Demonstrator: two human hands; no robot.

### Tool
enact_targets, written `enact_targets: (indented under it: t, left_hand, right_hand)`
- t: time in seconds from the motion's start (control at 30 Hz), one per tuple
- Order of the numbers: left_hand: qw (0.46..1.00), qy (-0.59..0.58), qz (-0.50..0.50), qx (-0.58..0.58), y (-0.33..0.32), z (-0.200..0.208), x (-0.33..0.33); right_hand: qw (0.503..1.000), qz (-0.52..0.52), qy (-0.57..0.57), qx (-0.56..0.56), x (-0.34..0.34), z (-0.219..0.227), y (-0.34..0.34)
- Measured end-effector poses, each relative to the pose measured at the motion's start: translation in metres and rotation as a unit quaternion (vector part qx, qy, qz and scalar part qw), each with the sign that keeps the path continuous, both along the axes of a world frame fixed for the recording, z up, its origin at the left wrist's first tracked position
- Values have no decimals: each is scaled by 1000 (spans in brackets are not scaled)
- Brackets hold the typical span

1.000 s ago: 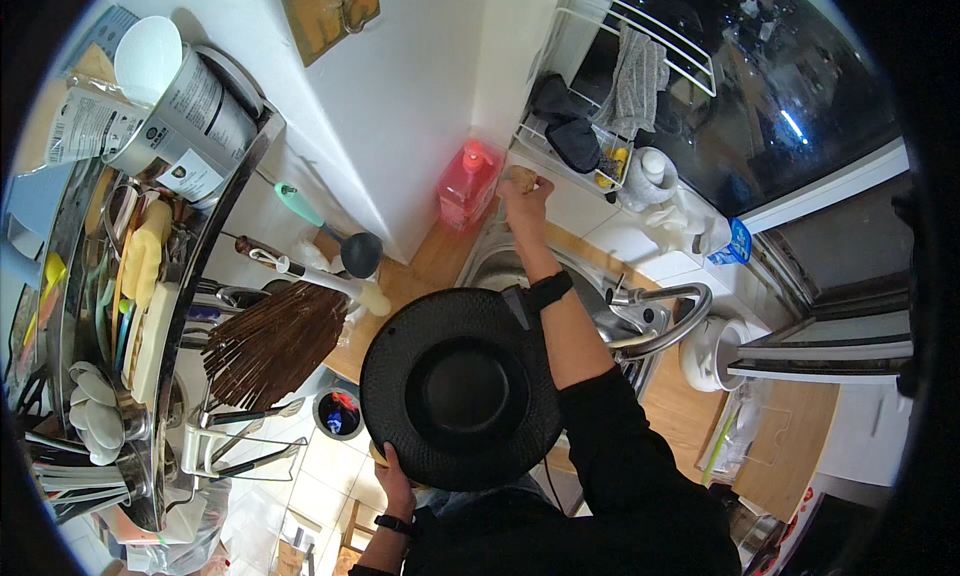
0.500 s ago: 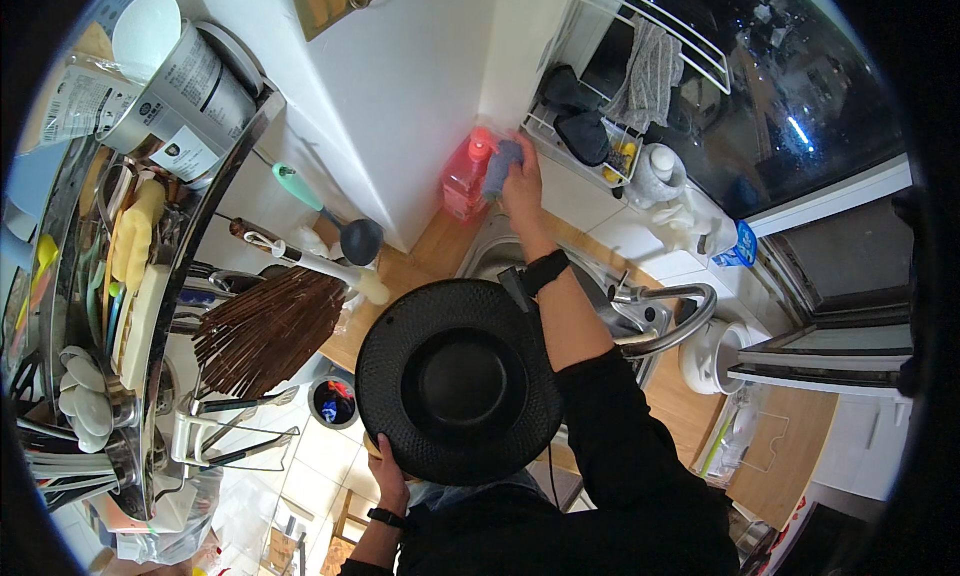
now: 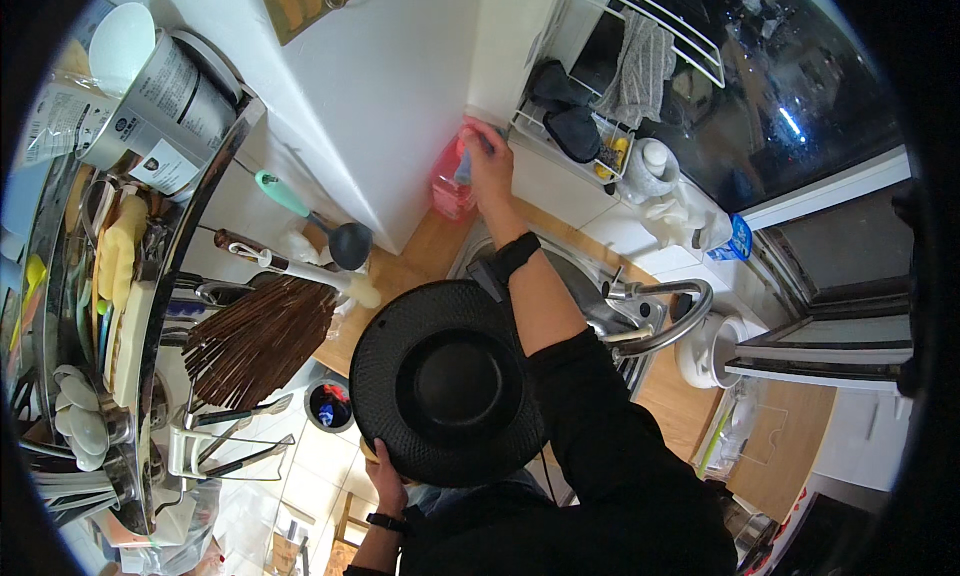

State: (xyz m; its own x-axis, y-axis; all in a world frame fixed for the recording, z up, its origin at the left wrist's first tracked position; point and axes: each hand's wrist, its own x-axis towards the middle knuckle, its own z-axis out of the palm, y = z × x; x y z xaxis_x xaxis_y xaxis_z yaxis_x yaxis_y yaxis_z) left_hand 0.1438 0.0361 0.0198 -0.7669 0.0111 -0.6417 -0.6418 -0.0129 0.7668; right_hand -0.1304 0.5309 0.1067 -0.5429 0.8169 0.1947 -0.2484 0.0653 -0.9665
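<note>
A round black wok [image 3: 458,376], with a dimpled surface and a flat round middle, is in front of my body. My left hand [image 3: 386,481] is closed at its lower left edge, where a bit of pale yellow handle shows. Stretched forward to the wall corner, my right hand [image 3: 488,161] is closed on a grey-blue scrubber [image 3: 464,168], mostly hidden by the fingers. That hand is at the pump top of a bottle of pink-red liquid [image 3: 449,188] standing on the wooden counter. I cannot tell whether the pump is pressed down.
A steel sink [image 3: 481,246] with a curved tap [image 3: 690,321] lies beyond the wok. On the left are a crowded utensil rack [image 3: 190,246], a hanging ladle [image 3: 348,244] and a brown whisk brush [image 3: 260,341]. A white wire rack [image 3: 600,171] stands by the window.
My right hand has moved slightly left and over the bottle's pump with the scrubber, which shows less. My left hand still holds the wok, which has shifted slightly left in the picture.
</note>
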Motion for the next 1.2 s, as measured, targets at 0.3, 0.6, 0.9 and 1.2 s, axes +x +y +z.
enact_targets:
  t: [0.3,0.6,0.9,1.2]
  left_hand:
    - [999,-41,3,-8,1,1,-4]
    - [999,1,-33,-20,-2,-1,-4]
    - [999,-7,-38,36,-19,-32,-5]
    - [999,47,-20,-15,-12,-36,-4]
  right_hand:
    - [996,16,-83,25,12,-4,6]
    - [995,63,-74,35,146,44,-57]
    - [906,212,-60,-362,294,53,-131]
    - [949,136,-262,-113,370,-9,-165]
